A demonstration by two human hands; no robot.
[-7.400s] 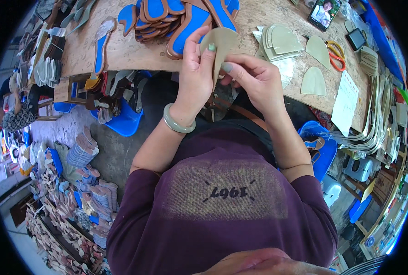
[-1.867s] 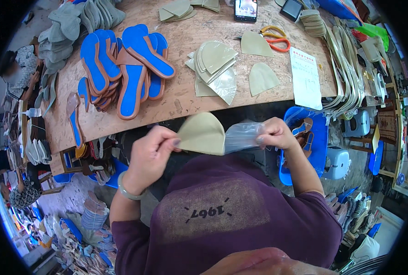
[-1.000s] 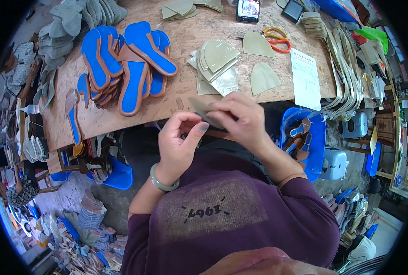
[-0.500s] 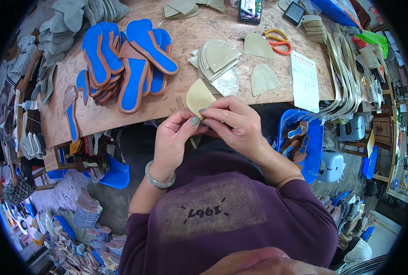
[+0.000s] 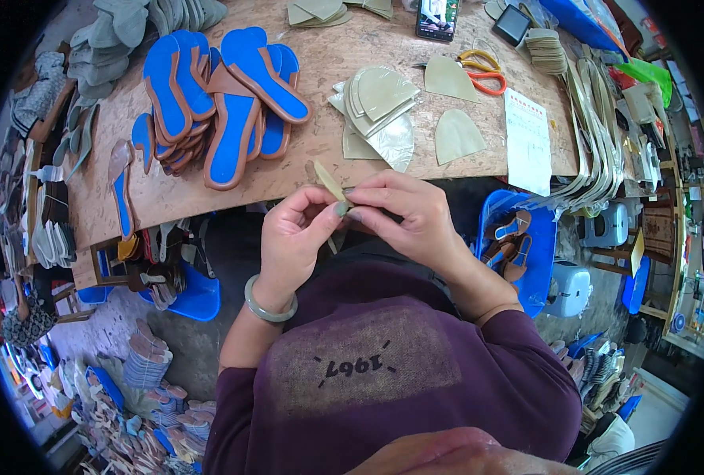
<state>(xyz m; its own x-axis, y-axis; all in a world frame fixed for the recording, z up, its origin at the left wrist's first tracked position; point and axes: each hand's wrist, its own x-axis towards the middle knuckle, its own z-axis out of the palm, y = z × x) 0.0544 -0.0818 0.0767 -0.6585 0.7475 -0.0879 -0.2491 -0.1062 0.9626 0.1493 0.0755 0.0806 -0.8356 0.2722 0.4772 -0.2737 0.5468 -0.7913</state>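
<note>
Just off the front edge of the table, my left hand [image 5: 298, 227] and my right hand [image 5: 403, 209] meet fingertip to fingertip. Between them they pinch a pale yellow toe-shaped piece [image 5: 328, 180], thin and turned almost edge-on; its lower end is hidden by my fingers. Beyond my hands lies a stack of similar beige rounded pieces [image 5: 379, 96], partly on clear plastic. Two single ones, a far beige piece [image 5: 450, 79] and a nearer beige piece [image 5: 458, 137], rest to its right. A pile of blue insoles with brown borders [image 5: 233, 138] sits to the left.
Orange-and-yellow-handled scissors [image 5: 488, 81], a phone [image 5: 436, 19] and a handwritten paper slip [image 5: 528, 142] lie on the wooden table [image 5: 332, 43]. Long pale strips [image 5: 597, 134] hang over its right edge. A blue bin [image 5: 538, 277] with shoe parts stands below right. Grey sole shapes [image 5: 102, 55] crowd the far left.
The pale yellow piece has turned from showing its broad face to nearly edge-on. Both hands stay together in about the same place, still pinching it.
</note>
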